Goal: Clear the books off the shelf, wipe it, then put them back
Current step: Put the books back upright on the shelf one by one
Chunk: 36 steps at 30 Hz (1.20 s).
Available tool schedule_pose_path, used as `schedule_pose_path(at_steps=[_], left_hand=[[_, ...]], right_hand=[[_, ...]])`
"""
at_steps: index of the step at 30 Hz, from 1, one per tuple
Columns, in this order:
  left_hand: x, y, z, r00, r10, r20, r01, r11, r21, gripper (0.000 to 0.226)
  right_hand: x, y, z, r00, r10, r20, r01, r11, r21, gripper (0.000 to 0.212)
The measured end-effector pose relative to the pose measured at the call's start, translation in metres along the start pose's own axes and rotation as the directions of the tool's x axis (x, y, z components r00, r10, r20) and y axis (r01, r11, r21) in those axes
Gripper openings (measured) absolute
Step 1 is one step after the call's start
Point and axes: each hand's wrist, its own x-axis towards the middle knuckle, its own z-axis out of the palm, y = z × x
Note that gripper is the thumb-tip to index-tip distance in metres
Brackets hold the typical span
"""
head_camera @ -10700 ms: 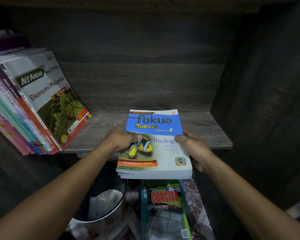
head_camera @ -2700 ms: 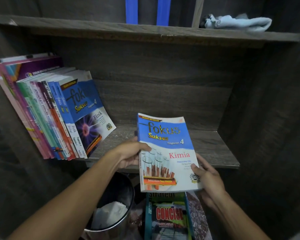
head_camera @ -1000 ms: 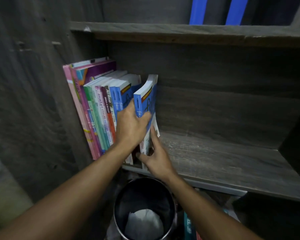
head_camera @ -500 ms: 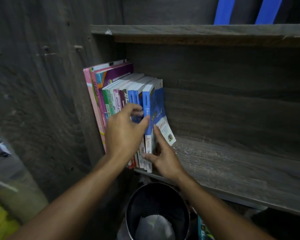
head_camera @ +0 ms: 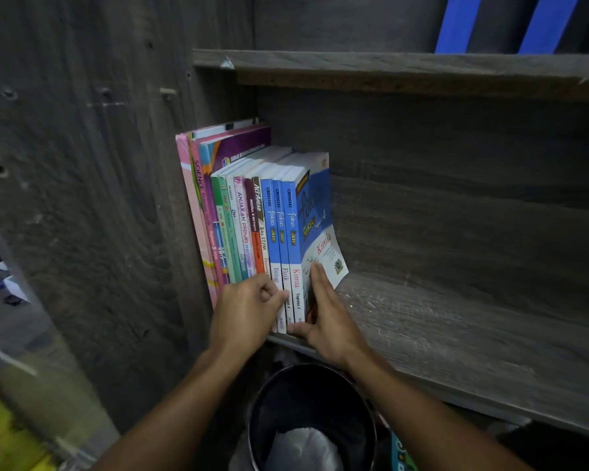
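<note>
1. Kimia book (head_camera: 315, 229) stands last in the row at left end of the shelf (head_camera: 456, 334), cover bowing: judged light, floppy
2. Right hand (head_camera: 323, 317) flat on its cover; left hand (head_camera: 249, 311) curled against neighbouring spines (head_camera: 279, 232), holding nothing
3. Best gripped at the spine

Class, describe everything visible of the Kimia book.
The Kimia book is a paperback, blue above and white below, with "fokus" on spine and cover. It stands upright at the right end of the row on the shelf, beside the Fizik book. Its lower cover corner curls outward. The right hand presses flat against its cover.
</note>
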Motion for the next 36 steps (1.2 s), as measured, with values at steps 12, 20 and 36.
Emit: schedule_pose_path(at_steps=[12, 20, 36], left_hand=[[0.003, -0.038, -0.013, 0.999, -0.054, 0.003, 0.053, 0.983, -0.177, 0.022], [0.010, -0.020, -0.038, 0.998, -0.065, 0.021, 0.066, 0.996, -0.052, 0.025], [0.045, 0.031, -0.079, 0.985, 0.082, -0.154, -0.090, 0.995, -0.043, 0.024]], right_hand=[[0.026, -0.028, -0.002, 0.993, 0.024, -0.119, -0.010, 0.993, 0.116, 0.104], [0.038, -0.069, -0.037, 0.990, -0.002, -0.140, 0.028, 0.982, 0.185, 0.057], [0.041, -0.126, -0.075, 0.953, -0.008, -0.304, 0.099, 0.953, 0.287, 0.076]])
